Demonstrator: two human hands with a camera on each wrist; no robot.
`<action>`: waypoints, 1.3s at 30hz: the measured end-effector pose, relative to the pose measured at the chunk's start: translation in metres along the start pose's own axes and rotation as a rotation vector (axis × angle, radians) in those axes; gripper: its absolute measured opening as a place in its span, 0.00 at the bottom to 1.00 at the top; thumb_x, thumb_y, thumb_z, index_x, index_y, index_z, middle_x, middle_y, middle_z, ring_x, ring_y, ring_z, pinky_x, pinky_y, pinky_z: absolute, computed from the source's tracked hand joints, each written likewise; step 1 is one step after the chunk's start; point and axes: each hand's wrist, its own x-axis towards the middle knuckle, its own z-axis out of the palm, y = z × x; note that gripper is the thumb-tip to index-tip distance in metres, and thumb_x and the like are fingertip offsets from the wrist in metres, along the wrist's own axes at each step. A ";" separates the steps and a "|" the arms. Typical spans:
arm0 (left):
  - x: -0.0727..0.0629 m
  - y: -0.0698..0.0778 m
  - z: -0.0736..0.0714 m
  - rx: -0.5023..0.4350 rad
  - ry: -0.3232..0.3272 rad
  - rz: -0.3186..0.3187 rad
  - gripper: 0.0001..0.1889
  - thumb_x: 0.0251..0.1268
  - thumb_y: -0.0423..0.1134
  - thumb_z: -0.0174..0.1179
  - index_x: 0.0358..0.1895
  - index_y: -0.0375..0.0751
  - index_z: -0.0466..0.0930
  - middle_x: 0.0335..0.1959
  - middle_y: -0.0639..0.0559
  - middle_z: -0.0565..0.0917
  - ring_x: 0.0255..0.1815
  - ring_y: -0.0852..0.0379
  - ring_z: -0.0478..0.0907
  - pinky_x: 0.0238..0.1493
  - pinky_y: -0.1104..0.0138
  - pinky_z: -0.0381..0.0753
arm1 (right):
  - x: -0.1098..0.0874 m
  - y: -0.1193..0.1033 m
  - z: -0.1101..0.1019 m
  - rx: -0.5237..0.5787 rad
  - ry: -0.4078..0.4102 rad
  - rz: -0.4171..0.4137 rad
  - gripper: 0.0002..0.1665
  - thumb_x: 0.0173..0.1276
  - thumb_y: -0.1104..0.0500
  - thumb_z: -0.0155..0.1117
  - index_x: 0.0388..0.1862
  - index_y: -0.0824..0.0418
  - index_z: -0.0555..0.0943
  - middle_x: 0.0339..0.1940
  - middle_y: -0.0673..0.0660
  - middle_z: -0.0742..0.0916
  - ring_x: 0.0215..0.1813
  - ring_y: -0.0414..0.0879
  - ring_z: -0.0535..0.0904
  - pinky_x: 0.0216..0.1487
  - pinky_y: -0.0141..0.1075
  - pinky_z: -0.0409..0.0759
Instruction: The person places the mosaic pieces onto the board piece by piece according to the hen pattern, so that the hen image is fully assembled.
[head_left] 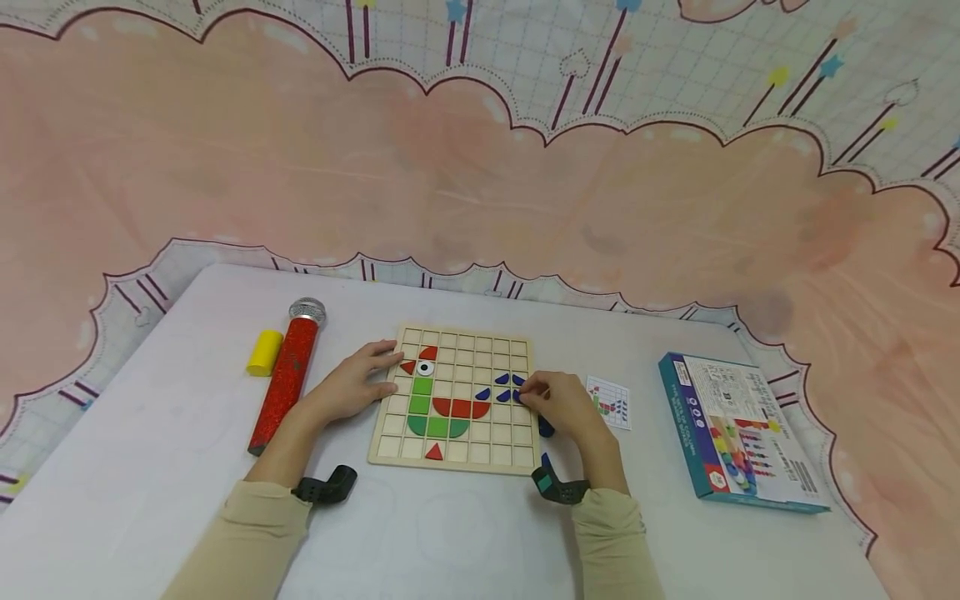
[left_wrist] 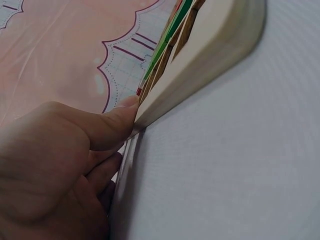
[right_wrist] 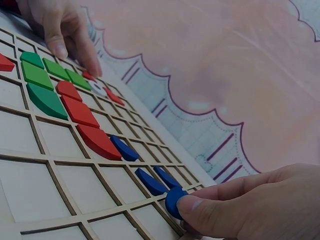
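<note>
A square wooden grid board (head_left: 405, 442) lies on the table, with green, red and blue pieces and a white eye piece (head_left: 425, 367) in its cells. At its left edge rests my left hand (head_left: 352, 383), thumb and fingertips touching the rim; the left wrist view shows the thumb (left_wrist: 117, 122) against the board's side. My right hand (head_left: 558, 404) pinches a blue curved piece (right_wrist: 175, 202) between thumb and index finger over the board's right side. Other blue pieces (right_wrist: 150, 181) sit in cells beside it. More blue pieces (head_left: 546, 427) lie partly hidden by my right hand and wrist.
A pattern card (head_left: 611, 402) lies right of my right hand. Farther right is a boxed set (head_left: 750, 433). Left of my left arm lie a red microphone (head_left: 288, 375) and a yellow cylinder (head_left: 265, 352). A patterned cloth hangs behind the white table (head_left: 450, 542).
</note>
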 end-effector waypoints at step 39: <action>0.001 -0.002 0.002 -0.012 0.003 -0.011 0.30 0.64 0.38 0.60 0.69 0.38 0.65 0.75 0.40 0.56 0.75 0.36 0.50 0.72 0.41 0.51 | 0.000 -0.003 0.001 -0.045 0.015 0.013 0.04 0.63 0.53 0.66 0.32 0.52 0.84 0.25 0.47 0.82 0.31 0.42 0.74 0.32 0.31 0.73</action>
